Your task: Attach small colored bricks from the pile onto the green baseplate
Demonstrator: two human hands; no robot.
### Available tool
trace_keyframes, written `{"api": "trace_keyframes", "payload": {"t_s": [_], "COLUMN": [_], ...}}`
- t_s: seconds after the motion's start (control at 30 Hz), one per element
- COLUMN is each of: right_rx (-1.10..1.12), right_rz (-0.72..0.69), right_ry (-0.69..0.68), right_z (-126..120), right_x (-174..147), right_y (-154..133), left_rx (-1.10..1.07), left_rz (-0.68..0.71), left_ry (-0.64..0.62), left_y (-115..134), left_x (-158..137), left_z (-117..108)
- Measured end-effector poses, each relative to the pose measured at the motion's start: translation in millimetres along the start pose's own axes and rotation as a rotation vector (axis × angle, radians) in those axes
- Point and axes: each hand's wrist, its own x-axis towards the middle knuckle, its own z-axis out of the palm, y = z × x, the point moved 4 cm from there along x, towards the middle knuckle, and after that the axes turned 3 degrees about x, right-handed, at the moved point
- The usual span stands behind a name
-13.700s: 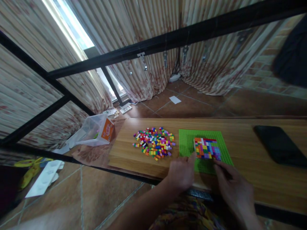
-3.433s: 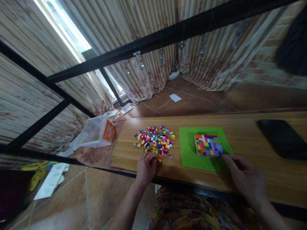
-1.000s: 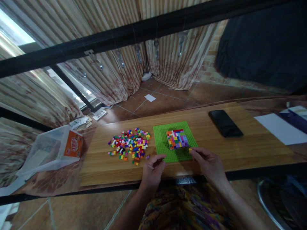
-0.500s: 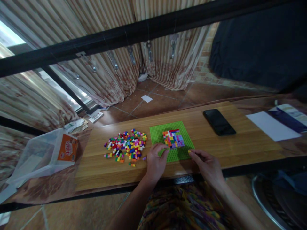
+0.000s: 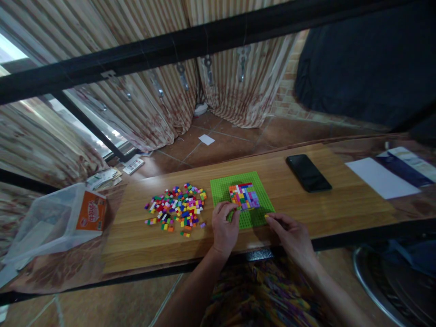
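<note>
A square block of many-coloured toy bricks (image 5: 244, 196) sits on a green studded baseplate (image 5: 254, 179). My left hand (image 5: 225, 229) is over the plate's lower left edge, its fingers curved beside the block's near left corner. A gap shows between thumb and forefinger; whether they touch the block I cannot tell. At the plate's lower right corner, my right hand (image 5: 294, 236) pinches a small yellow toy brick (image 5: 266, 216) between thumb and forefinger. Left of the plate lies a loose pile of mixed toy bricks (image 5: 180, 206), with a purple one (image 5: 203, 225) apart from it.
The wooden board (image 5: 136, 245) also carries a black phone (image 5: 308, 172) to the right. White paper (image 5: 381, 177) lies beyond its right end. A clear plastic bin (image 5: 51, 222) with an orange label stands at the left. A dark metal bar (image 5: 143, 52) crosses above, before striped curtains.
My left hand has shifted slightly right, its fingers a little more curled. The yellow brick stays in my right hand by the plate's corner. The whole view has moved slightly.
</note>
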Motion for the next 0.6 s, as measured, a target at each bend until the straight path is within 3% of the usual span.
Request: {"api": "trace_keyframes", "payload": {"t_s": [0.17,0.6], "right_rx": [0.01,0.011], "right_rz": [-0.016,-0.026], "right_ry": [-0.015,-0.022], "right_z": [1.5,2.5], "right_x": [-0.1,0.5], "right_y": [-0.5,4.9], "left_rx": [0.045,0.326], "left_rz": [0.04,0.332], "left_ry": [-0.007,-0.002], "left_y": [4.8,11.4], "left_x": [-0.3,-3.0], "left_z": [-0.5,-1.1]}}
